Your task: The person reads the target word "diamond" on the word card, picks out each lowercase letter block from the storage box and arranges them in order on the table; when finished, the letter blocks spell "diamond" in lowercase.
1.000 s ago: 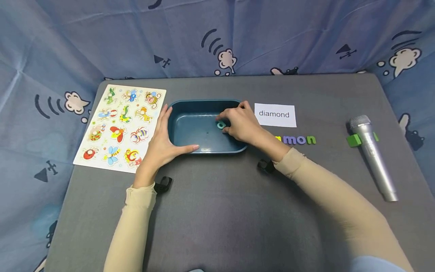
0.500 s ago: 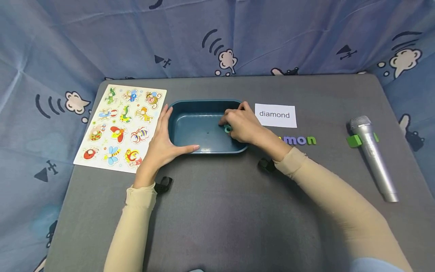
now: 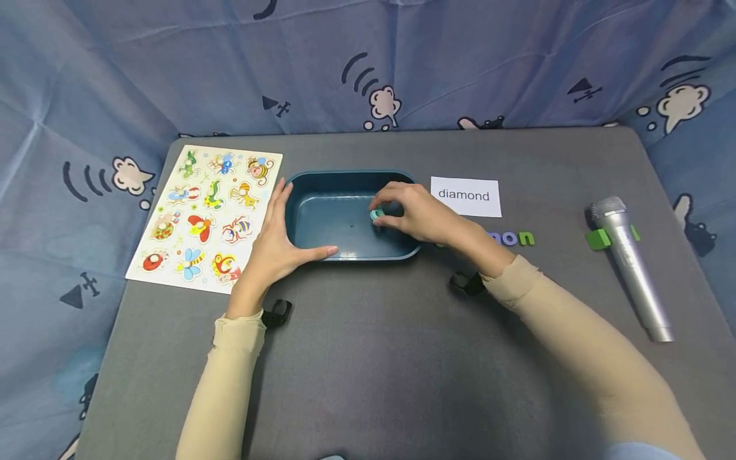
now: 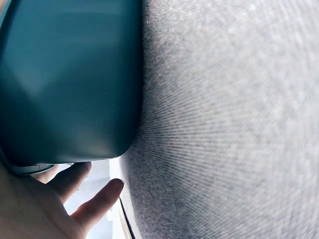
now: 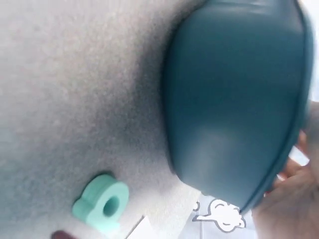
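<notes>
A small teal letter (image 3: 376, 214) is pinched between the thumb and fingers of my right hand (image 3: 420, 214), over the inside of a dark teal plastic tray (image 3: 328, 223). My fingers partly cover the letter, so its exact shape is unclear. At the tray's left end my left hand (image 3: 275, 243) rests with fingers straight against the side and the thumb along the front rim. The left wrist view shows those fingers (image 4: 102, 201) spread by the tray's outer wall. A green letter (image 5: 102, 204) lies on the table beside the tray in the right wrist view.
A white card (image 3: 466, 197) reading "diamond" lies right of the tray. Below it is a letter row, partly hidden by my right forearm, with a purple o (image 3: 509, 238) and green n (image 3: 526, 238). A silver microphone (image 3: 635, 275) lies far right; an insect picture board (image 3: 195, 217), left.
My right hand has risen slightly and shifted right, its forearm covering more of the letter row. The teal letter now shows between thumb and fingertips. The left hand and tray hold their place.
</notes>
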`<act>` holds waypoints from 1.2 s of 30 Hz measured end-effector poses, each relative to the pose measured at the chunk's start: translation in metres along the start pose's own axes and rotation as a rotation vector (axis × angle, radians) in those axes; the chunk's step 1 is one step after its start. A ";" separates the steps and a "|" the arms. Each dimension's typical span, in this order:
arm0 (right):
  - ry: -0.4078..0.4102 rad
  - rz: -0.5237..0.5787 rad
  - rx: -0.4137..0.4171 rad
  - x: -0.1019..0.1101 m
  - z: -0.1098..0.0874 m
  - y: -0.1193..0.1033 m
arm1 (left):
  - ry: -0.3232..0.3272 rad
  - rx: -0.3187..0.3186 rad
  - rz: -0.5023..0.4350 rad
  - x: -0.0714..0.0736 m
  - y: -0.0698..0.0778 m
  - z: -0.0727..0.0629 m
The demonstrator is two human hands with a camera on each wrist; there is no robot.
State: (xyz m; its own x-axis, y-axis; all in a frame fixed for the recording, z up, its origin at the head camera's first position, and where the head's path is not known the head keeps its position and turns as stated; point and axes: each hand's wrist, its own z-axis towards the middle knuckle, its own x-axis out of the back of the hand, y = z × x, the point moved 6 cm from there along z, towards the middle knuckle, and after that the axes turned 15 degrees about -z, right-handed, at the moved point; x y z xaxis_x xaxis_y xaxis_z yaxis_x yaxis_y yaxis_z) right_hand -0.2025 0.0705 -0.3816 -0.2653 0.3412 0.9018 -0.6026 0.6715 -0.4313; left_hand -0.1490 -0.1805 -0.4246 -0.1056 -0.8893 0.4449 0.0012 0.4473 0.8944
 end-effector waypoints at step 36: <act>0.148 -0.430 -0.283 0.084 -0.181 0.129 | 0.003 0.004 0.001 -0.001 0.004 -0.003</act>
State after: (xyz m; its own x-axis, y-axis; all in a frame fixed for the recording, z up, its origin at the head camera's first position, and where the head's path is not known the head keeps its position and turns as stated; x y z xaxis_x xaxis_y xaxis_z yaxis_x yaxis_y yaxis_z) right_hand -0.1660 0.3046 -0.3664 0.0820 0.0711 0.9941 -0.4012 0.9154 -0.0323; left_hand -0.1459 -0.1783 -0.4215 -0.1022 -0.8891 0.4461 -0.0027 0.4487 0.8937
